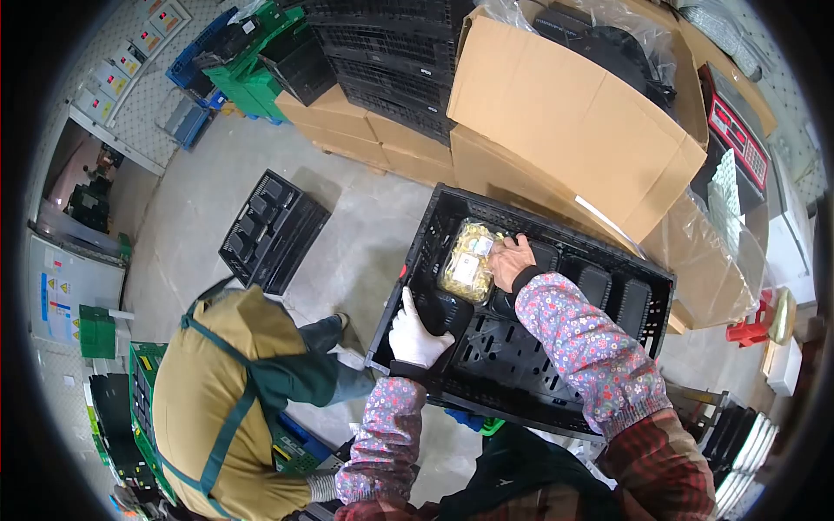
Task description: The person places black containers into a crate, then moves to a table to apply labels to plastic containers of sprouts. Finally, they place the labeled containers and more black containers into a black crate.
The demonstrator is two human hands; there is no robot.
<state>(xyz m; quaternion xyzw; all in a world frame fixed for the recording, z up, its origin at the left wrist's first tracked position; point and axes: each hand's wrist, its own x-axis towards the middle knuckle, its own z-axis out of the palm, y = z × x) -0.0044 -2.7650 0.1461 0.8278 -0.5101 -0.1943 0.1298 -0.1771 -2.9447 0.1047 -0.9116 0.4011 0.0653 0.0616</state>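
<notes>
A black plastic crate [539, 415] stands before me, with several black trays [593, 282] inside. At its upper left lies a clear-topped pack of pale yellowish food [469, 260] with white labels. The bare fingers of my right hand [512, 262] are on the right side of this pack, slightly curled; their hold on it is partly hidden. My left hand [417, 334], in a white glove, is at the crate's left side, beside a black tray [445, 311] below the pack. Its thumb and index finger are spread, and the other fingers are partly hidden.
A person in a tan top and green apron [217, 382] bends at the left. Another black crate [274, 230] rests on the floor. Beyond my crate are a large cardboard box [573, 122], stacked black crates [382, 61] and a red scale [738, 143].
</notes>
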